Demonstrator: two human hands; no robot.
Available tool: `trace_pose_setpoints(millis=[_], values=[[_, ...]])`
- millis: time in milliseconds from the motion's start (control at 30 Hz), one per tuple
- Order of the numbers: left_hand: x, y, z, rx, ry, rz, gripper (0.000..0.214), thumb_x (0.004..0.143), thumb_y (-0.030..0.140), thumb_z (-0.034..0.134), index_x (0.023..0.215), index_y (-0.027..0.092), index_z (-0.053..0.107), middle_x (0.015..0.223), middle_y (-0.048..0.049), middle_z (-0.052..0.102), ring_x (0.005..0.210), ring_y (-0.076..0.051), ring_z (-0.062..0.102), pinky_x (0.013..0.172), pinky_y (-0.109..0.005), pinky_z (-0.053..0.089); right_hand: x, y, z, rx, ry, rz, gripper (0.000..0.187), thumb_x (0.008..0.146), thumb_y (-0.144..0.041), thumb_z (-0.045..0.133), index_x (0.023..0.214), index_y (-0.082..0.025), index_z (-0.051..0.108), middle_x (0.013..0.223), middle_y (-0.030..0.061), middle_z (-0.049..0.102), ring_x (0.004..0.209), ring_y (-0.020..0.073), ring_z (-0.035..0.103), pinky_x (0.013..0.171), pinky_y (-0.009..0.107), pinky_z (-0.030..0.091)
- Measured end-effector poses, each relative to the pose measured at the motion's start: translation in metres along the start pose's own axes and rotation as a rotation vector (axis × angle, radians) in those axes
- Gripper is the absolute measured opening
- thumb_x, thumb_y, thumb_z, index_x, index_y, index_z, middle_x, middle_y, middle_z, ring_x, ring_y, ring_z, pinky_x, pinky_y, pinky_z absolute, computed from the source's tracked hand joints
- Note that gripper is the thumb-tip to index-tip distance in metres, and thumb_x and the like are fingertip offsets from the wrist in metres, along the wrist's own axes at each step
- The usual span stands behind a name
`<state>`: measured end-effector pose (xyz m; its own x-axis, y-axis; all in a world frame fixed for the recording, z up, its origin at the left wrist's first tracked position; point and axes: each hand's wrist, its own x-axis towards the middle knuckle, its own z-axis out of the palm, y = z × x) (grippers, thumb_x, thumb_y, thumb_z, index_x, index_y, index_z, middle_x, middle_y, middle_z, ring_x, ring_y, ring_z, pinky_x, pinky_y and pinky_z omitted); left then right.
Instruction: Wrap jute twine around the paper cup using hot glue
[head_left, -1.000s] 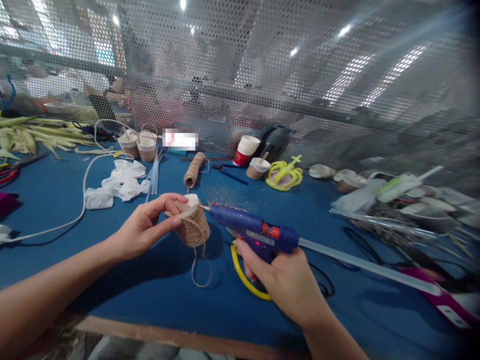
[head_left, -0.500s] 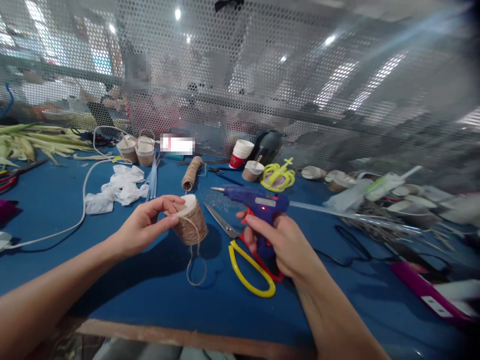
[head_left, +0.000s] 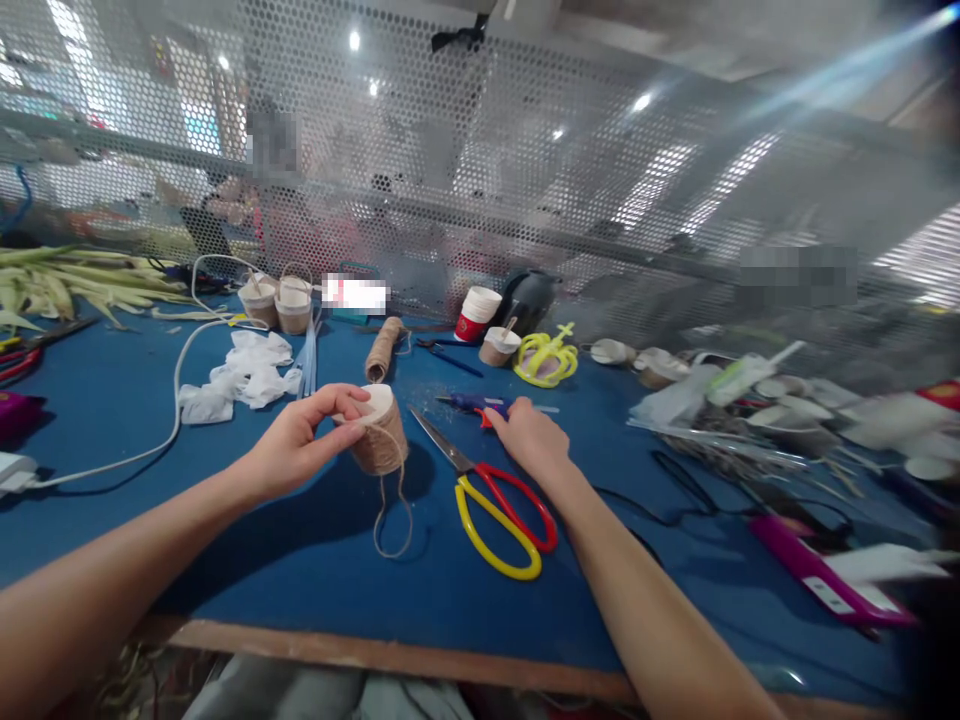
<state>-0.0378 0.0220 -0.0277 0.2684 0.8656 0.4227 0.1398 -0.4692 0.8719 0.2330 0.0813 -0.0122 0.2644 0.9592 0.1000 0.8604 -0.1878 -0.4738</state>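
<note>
Cup, one, is pinched in left grip; right grip clasps one glue gun.

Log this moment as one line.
left hand: pinching twine-wrapped cup | right hand: on glue gun | scissors: lying on blue table

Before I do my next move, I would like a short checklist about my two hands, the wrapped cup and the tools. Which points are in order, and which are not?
1. Left hand holds the twine-wrapped cup at its rim: ok.
2. Glue gun nozzle is apart from the cup: ok.
3. Right hand has let go of the glue gun: cannot tell; the fingers are mostly hidden.
4. Twine on the cup has no loose part: not ok; a loop hangs below.
5. Scissors lie on the table, out of both hands: ok.
6. Nozzle is cool: cannot tell.
</note>
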Motion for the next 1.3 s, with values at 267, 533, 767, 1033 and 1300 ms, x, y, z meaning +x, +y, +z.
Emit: trace_pose_setpoints(millis=[267, 533, 767, 1033, 1300], values=[[-0.002, 0.006, 0.004, 0.128, -0.013, -0.011, 0.012, 0.080, 0.024, 0.051, 0.071, 0.016, 0.050, 0.100, -0.0107, 0.060, 0.103, -0.022, 0.053, 0.089, -0.036, 0.040, -0.085, -0.054, -0.007, 0.522, -0.582, -0.418, 0.033, 0.071, -0.038, 0.065, 0.091, -0.019, 0.047, 0.081, 0.0032, 0.067, 0.074, 0.0163, 0.063, 0.067, 0.028, 0.048], [-0.004, 0.005, 0.003, 0.180, -0.098, 0.015, 0.011, 0.081, 0.022, 0.051, 0.072, 0.015, 0.051, 0.098, -0.0108, 0.059, 0.101, -0.022, 0.054, 0.086, -0.034, 0.041, -0.091, -0.053, -0.005, 0.610, -0.409, -0.457, 0.015, 0.082, -0.031, 0.051, 0.076, -0.017, 0.055, 0.061, -0.0029, 0.053, 0.054, 0.0096, 0.050, 0.053, 0.022, 0.041], [-0.007, 0.012, 0.005, -0.045, -0.219, -0.049, 0.013, 0.082, 0.023, 0.053, 0.072, 0.014, 0.053, 0.100, -0.0113, 0.060, 0.105, -0.022, 0.053, 0.089, -0.034, 0.040, -0.095, -0.050, -0.013, 0.576, -0.267, -0.378, 0.016, 0.075, -0.033, 0.057, 0.072, -0.018, 0.055, 0.055, -0.0044, 0.044, 0.050, 0.0091, 0.040, 0.047, 0.022, 0.035], [-0.008, 0.016, 0.003, -0.249, -0.243, -0.137, 0.016, 0.080, 0.027, 0.058, 0.073, 0.013, 0.056, 0.104, -0.0112, 0.060, 0.105, -0.022, 0.053, 0.088, -0.033, 0.041, -0.095, -0.048, -0.018, 0.607, -0.341, -0.374, 0.019, 0.073, -0.035, 0.058, 0.070, -0.017, 0.053, 0.057, -0.0041, 0.045, 0.048, 0.0076, 0.038, 0.045, 0.020, 0.032], [-0.009, 0.022, 0.003, -0.380, -0.303, -0.192, 0.016, 0.078, 0.028, 0.061, 0.072, 0.013, 0.057, 0.104, -0.0114, 0.060, 0.098, -0.022, 0.056, 0.081, -0.032, 0.045, -0.095, -0.050, -0.018, 0.635, -0.428, -0.334, 0.017, 0.073, -0.033, 0.057, 0.069, -0.017, 0.052, 0.054, -0.0055, 0.042, 0.049, 0.0075, 0.037, 0.045, 0.020, 0.031]])
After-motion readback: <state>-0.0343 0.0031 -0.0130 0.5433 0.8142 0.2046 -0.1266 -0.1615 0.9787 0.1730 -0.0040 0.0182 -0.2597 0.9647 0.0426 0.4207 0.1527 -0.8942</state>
